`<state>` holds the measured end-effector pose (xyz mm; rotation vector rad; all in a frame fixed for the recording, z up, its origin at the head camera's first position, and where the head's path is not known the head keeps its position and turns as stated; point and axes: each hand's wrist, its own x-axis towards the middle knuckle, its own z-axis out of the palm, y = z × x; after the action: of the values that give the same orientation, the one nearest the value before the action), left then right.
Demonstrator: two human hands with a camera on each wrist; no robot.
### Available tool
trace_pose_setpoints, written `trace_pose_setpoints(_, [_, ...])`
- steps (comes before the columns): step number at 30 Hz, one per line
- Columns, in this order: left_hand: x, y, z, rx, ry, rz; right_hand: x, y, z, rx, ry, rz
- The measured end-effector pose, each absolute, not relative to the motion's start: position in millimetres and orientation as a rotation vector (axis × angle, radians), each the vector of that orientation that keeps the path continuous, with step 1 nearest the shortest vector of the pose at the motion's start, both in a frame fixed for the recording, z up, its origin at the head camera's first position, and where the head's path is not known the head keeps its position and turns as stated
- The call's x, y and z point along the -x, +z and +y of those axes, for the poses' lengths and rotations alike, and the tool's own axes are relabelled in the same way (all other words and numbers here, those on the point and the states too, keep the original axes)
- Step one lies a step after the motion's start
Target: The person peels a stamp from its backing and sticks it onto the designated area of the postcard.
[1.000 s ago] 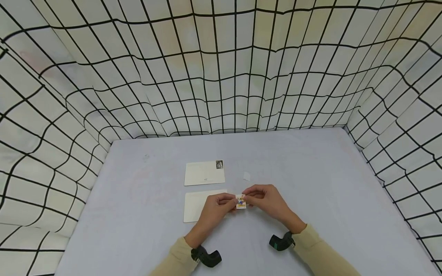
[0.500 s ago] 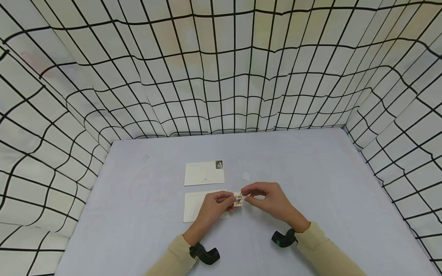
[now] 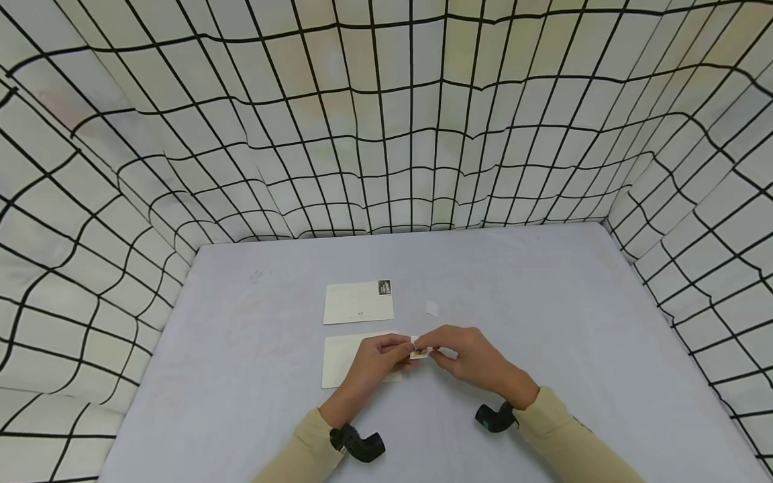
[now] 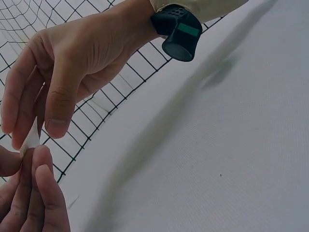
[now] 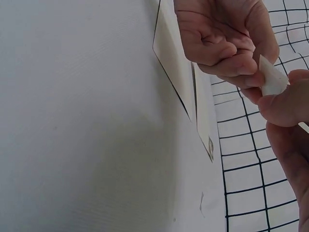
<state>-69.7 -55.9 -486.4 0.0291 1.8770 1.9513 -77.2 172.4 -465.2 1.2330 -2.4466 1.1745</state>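
A small postage stamp (image 3: pixel 419 353) with a coloured picture and white border is pinched between thumb and fingers of my left hand (image 3: pixel 382 360). It sits just past the right edge of the lower cream envelope (image 3: pixel 344 355), which that hand partly covers. My right hand (image 3: pixel 475 357) reaches in from the right, its index finger overlapping the stamp's top and hiding part of the picture. In the left wrist view the right thumb (image 4: pixel 58 116) stands apart from the fingers. The stamp's white back (image 5: pixel 274 79) shows in the right wrist view, tapering to a point.
A second cream envelope (image 3: pixel 356 305) lies farther back, with a dark stamp (image 3: pixel 384 288) in its top right corner. Right of it lies a small white paper scrap (image 3: pixel 431 308). The white-covered table (image 3: pixel 543 282) is bordered by black grid netting (image 3: pixel 410 147).
The right fingers were at the stamp's right edge, then drew away to the right. Now the right index finger is back over the stamp's top. The left hand keeps its pinch.
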Motion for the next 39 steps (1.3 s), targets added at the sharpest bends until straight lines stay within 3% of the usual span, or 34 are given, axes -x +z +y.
trace_pose_setpoints(22, [70.3, -484.4, -54.9, -0.046, 1.959, 1.834, 79.2, -473.4, 168.9, -1.179, 1.15, -2.304])
trace_pose_setpoints(39, [67.8, -487.2, -54.9, -0.274, 1.837, 2.06, 75.4, -474.9, 173.8, -0.721, 1.684, -2.547])
